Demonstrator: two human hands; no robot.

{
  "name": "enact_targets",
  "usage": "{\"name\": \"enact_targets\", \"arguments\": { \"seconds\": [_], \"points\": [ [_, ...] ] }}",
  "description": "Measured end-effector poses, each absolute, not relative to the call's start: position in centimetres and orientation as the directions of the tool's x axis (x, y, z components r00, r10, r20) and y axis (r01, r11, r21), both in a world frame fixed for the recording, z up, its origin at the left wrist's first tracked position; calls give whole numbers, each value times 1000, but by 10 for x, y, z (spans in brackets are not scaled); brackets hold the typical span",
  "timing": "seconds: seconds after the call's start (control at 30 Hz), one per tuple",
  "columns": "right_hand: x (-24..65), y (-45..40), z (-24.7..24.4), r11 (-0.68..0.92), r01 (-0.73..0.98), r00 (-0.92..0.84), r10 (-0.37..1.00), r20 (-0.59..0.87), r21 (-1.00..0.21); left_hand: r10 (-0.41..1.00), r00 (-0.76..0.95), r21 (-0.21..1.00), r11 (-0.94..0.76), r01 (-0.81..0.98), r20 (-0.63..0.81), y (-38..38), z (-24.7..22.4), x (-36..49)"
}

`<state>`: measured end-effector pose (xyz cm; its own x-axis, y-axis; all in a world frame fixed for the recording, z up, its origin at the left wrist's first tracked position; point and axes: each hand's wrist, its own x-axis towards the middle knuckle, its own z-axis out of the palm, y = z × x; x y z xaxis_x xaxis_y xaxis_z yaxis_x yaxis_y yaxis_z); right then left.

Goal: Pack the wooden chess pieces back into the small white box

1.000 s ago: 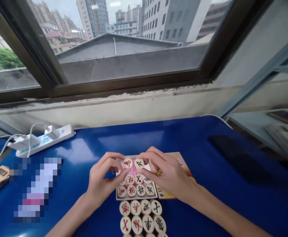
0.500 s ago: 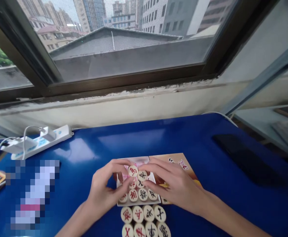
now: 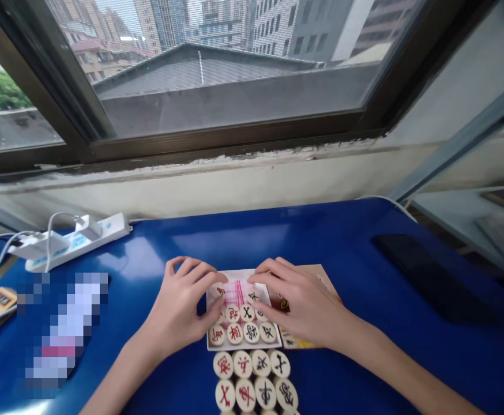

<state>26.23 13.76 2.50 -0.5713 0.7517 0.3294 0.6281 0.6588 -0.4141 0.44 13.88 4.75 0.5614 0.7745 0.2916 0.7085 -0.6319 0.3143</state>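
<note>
My left hand (image 3: pixel 183 302) is bracketing a red piece (image 3: pixel 219 291), my right hand (image 3: pixel 299 305) a black piece (image 3: pixel 253 297); both are showing within the box's (image 3: pixel 237 286) far half. Whether I'm pinching, I cannot tell.

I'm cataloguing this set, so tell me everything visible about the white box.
The box is shallow, low-walled and open on top; it looks like plastic or card. Pink lines show inside. It lies flat on the blue table, its two near rows filled with round pieces, marked red on the left, black on the right. The left hand and right hand reach over its far part; whether they touch it is unclear. A printed panel lies to its right.
</note>
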Motion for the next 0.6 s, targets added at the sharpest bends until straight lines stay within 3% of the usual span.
{"name": "enact_targets", "arguments": {
  "seconds": [0.17, 0.33, 0.6],
  "points": [
    [261, 135, 29, 702, 553, -626, 705, 333, -448, 742, 595, 224, -665, 713, 308, 139, 44, 4],
    [262, 134, 30, 684, 529, -645, 709, 286, -502, 746, 591, 245, -662, 708, 306, 140, 42, 2],
    [263, 135, 30, 693, 548, -655, 704, 275, -469, 758, 583, 267, -650, 711, 292, 141, 40, 3]
  ]
}}
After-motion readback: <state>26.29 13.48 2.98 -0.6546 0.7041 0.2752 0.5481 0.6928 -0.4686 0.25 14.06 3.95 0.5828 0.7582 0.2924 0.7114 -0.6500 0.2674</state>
